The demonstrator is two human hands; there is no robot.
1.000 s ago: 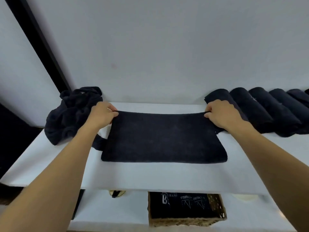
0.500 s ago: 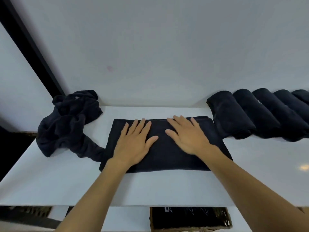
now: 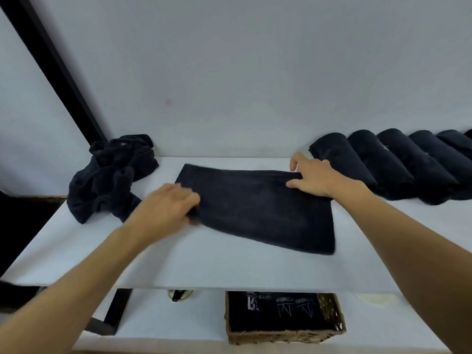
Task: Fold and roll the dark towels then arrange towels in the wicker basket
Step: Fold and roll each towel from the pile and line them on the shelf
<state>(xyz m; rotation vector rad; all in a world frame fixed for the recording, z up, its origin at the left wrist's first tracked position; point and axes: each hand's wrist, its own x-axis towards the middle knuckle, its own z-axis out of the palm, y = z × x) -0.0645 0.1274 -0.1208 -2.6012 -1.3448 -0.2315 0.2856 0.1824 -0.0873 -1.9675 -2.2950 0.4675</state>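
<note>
A folded towel (image 3: 258, 208), dark and roughly oblong, lies flat in the middle of the white bench (image 3: 204, 267), turned a little so its near right corner points toward the front edge. The person's left hand (image 3: 168, 208) is at the towel's left end with fingers curled over the edge, gripping the cloth there. That hand is smeared with blur, so the exact hold is hard to make out. The right hand (image 3: 314, 176) is at the far right corner, thumb on top and fingers tucked round the fold, pinching it, and the cloth bunches up slightly under it.

To the left, touching nothing but the bench and the wall behind, sits a heap of crumpled towels (image 3: 112, 177). One trailing end reaches toward the left wrist. Along the right, against the wall, rolled towels (image 3: 383, 164) lie side by side in a row, the nearest just beside the right hand.

Below the bench's front edge there is a lower shelf (image 3: 158, 325), and on it a wicker basket (image 3: 281, 337) holding dark cloth with white lettering (image 3: 281, 312). A black post (image 3: 56, 70) slants up the wall on the left.
</note>
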